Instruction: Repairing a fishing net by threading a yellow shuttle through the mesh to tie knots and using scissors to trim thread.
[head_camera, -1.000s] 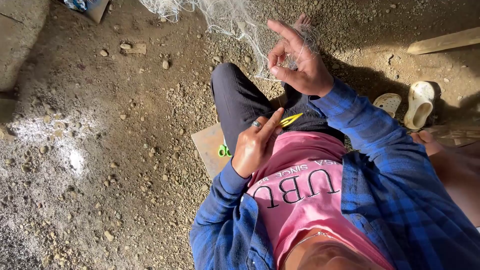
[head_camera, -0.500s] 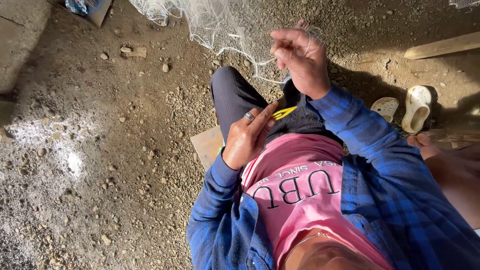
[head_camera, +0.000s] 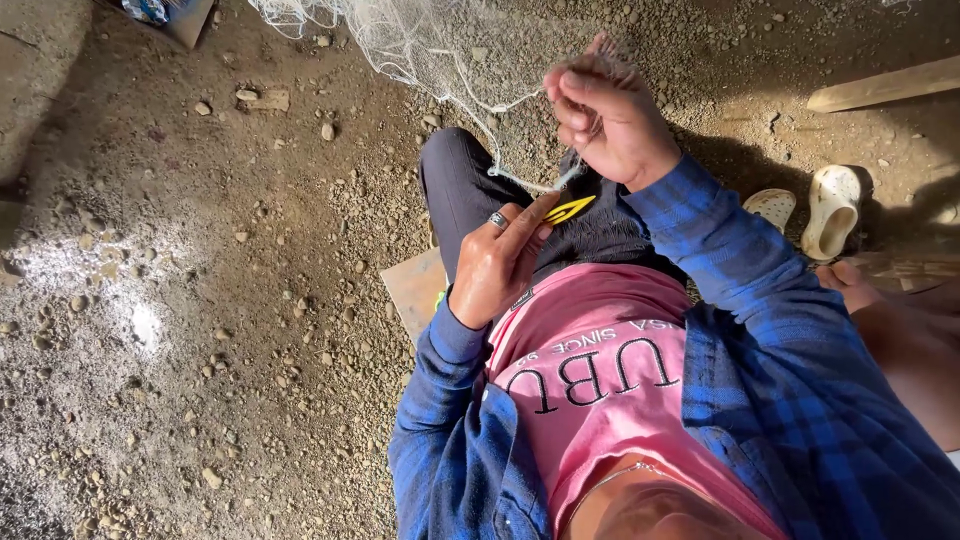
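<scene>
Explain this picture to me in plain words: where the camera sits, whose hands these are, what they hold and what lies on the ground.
There is no machine here. The camera is worn on a person's head and looks straight down, so you see their own chest in a pink shirt and blue checked overshirt, and their knee in dark trousers.

The hands are reversed by this view. The left hand, wearing a ring, sits lower in the picture and pinches a pale cord. The right hand is raised higher and grips a bunch of fine white netting that spreads away across the ground.

The ground is dirt with small stones. A flat board lies under the leg, two pale clogs lie to one side, and a wooden plank lies beyond them.
</scene>
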